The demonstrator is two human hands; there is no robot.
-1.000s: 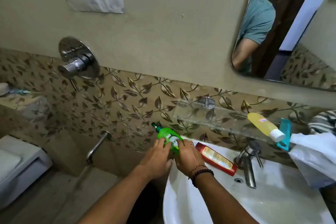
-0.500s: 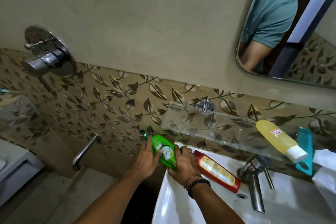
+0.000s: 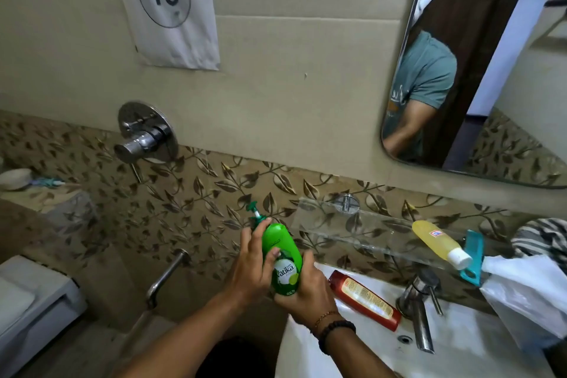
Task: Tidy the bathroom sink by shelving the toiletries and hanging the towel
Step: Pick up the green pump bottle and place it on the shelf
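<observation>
A beige tiled wall with a band of leaf-patterned tiles runs behind a white sink [image 3: 478,356], and a clear glass shelf [image 3: 352,224] is fixed to that wall just above the sink's back edge. Everything here is placed from that shelf.

Below the shelf's left end, off the sink's left corner, both hands hold a green pump bottle [image 3: 280,255] clear of the basin. The left hand [image 3: 250,271] wraps its upper body with the thumb across the front; the right hand [image 3: 306,288] cups its base from beneath. The bottle stands nearly upright, tilted a little leftward, its dark green pump head pointing up and to the left. Its body is glossy bright green plastic with a white round label reading "Vatika".

The step in hand looks to be shelving this bottle. The next move calls for lifting it over the shelf's front lip and setting it on the bare left part of the glass, base down, with care that the tall pump clears the wall bracket.

More remains. A red bottle [image 3: 365,301] lies flat on the sink rim below the shelf's middle, beside the tap [image 3: 418,307]. On the shelf's right part a yellow bottle [image 3: 438,241] already lies on its side, a teal comb [image 3: 472,255] next to it. Past the shelf's right end a white towel [image 3: 527,298] is draped, not yet hung, with a striped cloth [image 3: 543,233] above it.
</observation>
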